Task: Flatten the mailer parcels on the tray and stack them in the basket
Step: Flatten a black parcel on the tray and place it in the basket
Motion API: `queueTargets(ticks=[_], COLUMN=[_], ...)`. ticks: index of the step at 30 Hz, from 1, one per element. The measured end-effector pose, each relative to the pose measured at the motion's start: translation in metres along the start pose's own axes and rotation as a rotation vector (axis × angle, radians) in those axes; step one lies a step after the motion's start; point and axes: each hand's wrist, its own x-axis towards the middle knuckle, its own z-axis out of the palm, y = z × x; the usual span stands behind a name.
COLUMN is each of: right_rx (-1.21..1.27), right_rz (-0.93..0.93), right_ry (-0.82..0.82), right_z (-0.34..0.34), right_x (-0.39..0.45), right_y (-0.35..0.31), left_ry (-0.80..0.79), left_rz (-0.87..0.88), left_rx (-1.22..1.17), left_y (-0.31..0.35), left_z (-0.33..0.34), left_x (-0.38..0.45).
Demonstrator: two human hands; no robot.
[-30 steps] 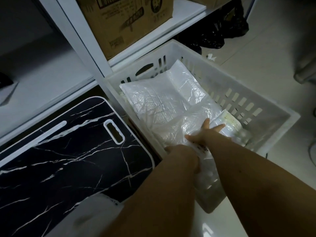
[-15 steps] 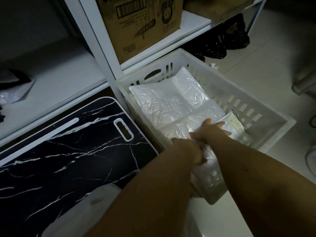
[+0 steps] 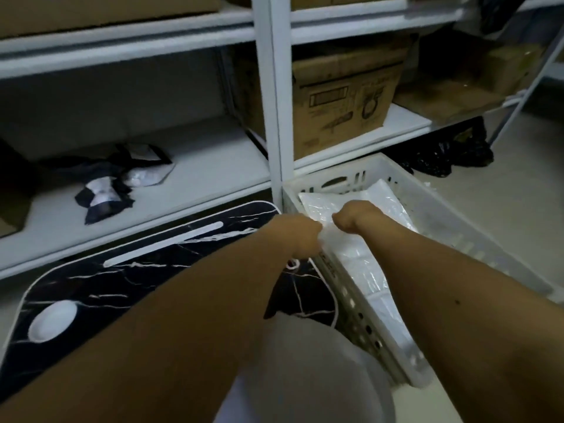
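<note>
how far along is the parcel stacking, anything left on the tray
Done: white mailers lie flat in the basket. In hand: left hand and right hand, both curled, are at the stack's near edge. Left: the black tray shows no parcels; dark mailers sit on the shelf.

A tray (image 3: 146, 288) lies on the floor at left, with a basket (image 3: 476, 239) just beside it on the right, mailer parcels (image 3: 360, 257) lying in the basket. Beyond both stands a shelving unit (image 3: 276, 102): crumpled bags (image 3: 116, 178) lie on its low shelf at far left, a cardboard box (image 3: 345, 99) sits on the shelf at far right. The left hand (image 3: 299, 236) and right hand (image 3: 357, 216) meet over the basket's near-left wall, at the parcels' edge.
</note>
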Motion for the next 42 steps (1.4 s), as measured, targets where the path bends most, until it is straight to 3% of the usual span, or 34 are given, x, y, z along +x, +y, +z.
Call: queueTargets(ticks=[11, 15, 21, 28, 36, 42], right_rx=[-0.393, -0.386, -0.253, -0.259, -0.149, -0.038], right_rz=[-0.596, -0.727, -0.865, -0.915, -0.820, -0.810], right_ry=[-0.120, -0.047, 0.143, 0.193, 0.130, 0.189], right_z=[0.031, 0.071, 0.116, 0.148, 0.156, 0.159], right_x=[-0.054, -0.055, -0.058, -0.045, -0.023, -0.032], right_y=[-0.214, -0.285, -0.375, -0.441, -0.483, -0.496], left_ry=[-0.107, -0.146, -0.013, 0.150, 0.300, 0.343], left_rz=[-0.461, -0.651, -0.835, -0.976, -0.977, -0.968], left_rx=[-0.161, -0.235, -0.351, -0.369, -0.369, -0.352], left_y=[-0.197, -0.253, -0.313, -0.346, -0.358, -0.361], left_z=[0.075, 0.116, 0.144, 0.169, 0.198, 0.208], left_x=[-0.116, -0.142, -0.164, -0.168, -0.161, -0.162])
